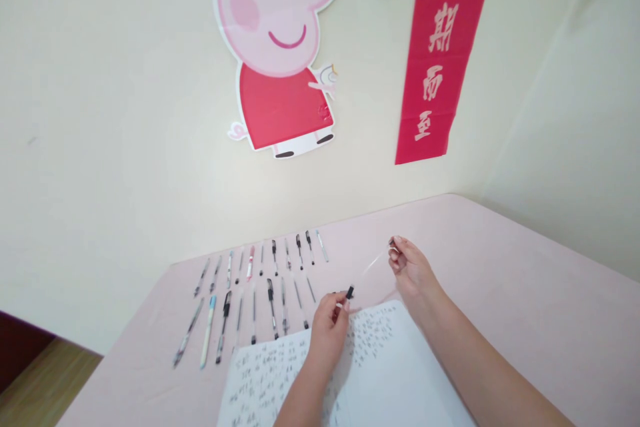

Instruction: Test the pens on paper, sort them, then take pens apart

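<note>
Head view: the black pen part (349, 292) is at the fingertips of the left hand (330, 321), projecting beyond the thumb and index finger. The left grip is clenched on this part. A small dark piece (392, 241) is located at the fingertips of the right hand (409, 265), pinched between thumb and index finger; its exact form is too small to tell. A thin pale line (374, 267) spans the gap between the two hands; its material cannot be determined.

Left forearm: enters from the bottom edge, inclined up and slightly right, over the notebook (400, 380). Right forearm: enters from the lower right corner, inclined up and left; the right hand is raised higher in the view than the left, with its fingers curled.

Orientation: the long axis of the black pen part is tilted, upper end to the right. The pale line follows a diagonal, rising rightward toward the right hand.

Surroundings: two rows of pens (223, 328) lie on the pink table (505, 267), left of and beyond the left hand, individually spaced, most with long axes directed away from the person.
</note>
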The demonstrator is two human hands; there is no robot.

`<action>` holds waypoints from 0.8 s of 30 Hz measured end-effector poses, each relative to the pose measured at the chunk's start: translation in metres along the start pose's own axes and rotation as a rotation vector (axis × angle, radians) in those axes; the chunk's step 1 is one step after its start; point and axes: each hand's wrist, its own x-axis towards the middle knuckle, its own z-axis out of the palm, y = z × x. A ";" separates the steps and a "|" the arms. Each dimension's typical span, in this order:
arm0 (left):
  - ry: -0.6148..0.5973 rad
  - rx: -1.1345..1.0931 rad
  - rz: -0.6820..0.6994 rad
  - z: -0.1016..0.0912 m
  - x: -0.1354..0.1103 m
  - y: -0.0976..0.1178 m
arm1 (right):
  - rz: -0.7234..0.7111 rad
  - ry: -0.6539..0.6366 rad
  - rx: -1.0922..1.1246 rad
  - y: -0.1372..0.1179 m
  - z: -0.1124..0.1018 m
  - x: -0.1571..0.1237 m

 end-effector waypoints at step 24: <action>0.339 -0.041 0.067 -0.006 0.002 0.002 | -0.525 -0.951 -1.748 0.058 0.020 -0.052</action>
